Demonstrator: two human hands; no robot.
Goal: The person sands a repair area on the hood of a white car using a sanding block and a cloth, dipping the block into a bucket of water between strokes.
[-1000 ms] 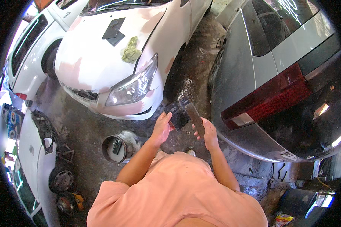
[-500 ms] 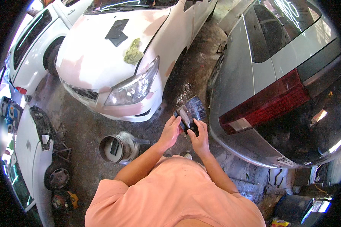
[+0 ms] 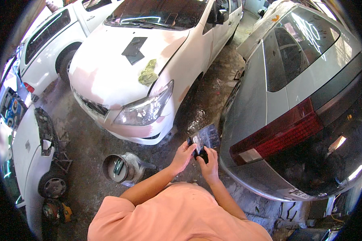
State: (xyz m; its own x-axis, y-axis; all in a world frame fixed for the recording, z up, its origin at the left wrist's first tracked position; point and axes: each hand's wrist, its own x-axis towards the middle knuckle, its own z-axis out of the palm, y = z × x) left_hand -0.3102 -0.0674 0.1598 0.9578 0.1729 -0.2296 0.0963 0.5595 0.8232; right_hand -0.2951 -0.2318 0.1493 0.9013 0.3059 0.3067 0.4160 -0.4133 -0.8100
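Low in the middle, my left hand (image 3: pixel 183 154) and my right hand (image 3: pixel 208 162) together grip a small dark block (image 3: pixel 198 149) and a glossy dark sheet (image 3: pixel 209 135), seemingly sandpaper, which sticks out past the block. Just beyond them stands a white car (image 3: pixel 108 60) with pinkish patches; dark sheets (image 3: pixel 133 50) and a crumpled yellow-green cloth (image 3: pixel 148 73) lie on its hood. A metal bucket (image 3: pixel 131 172) with a dark rectangular thing (image 3: pixel 117 166) inside stands on the floor left of my hands.
A silver-grey car's rear, with a red tail lamp (image 3: pixel 281 128), is close on my right. A white vehicle (image 3: pixel 48 44) stands behind at the left; a detached white body part (image 3: pixel 26 160), a wheel (image 3: pixel 54 184) and a yellow-black tool (image 3: pixel 56 211) are at the lower left.
The two dark pieces, held apart a second ago, are now together in both hands, the sheet's free end pointing up-right. The cars and bucket have shifted in the picture as the view moved.
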